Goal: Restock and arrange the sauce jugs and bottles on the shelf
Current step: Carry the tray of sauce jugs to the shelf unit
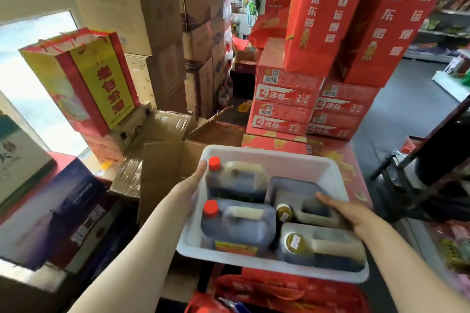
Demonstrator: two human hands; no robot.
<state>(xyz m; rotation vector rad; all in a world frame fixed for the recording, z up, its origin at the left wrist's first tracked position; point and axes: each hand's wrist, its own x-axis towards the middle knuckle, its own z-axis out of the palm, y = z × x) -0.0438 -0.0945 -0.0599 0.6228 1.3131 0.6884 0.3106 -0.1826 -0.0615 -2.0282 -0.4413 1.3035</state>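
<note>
- My left hand holds the left wall of the white tub, palm flat against the outside and fingers reaching up to the rim beside a red cap.
- My right hand grips the tub's right rim, fingers laid over the edge and pointing inward toward the jugs; how far they curl under I cannot tell.
- The tub hangs between my two hands, tilted slightly, above red packaging below.
- Inside it I count four sauce jugs, all lying on their sides with dark liquid in them, packed two by two and touching.
- Two are red-capped: the far red-capped jug at the back left and the near red-capped jug in front of it.
- Two are yellow-capped: the far yellow-capped jug just under my right fingers and the near yellow-capped jug at the front right corner.
- Behind the far yellow-capped jug sits one grey-blue container.
- Just beyond the tub's left side stands one open cardboard box, flaps up.
- Ahead are stacked red cartons, with two red gift bags standing on top.
- At the left, one yellow and red gift bag leans before brown boxes.
</note>
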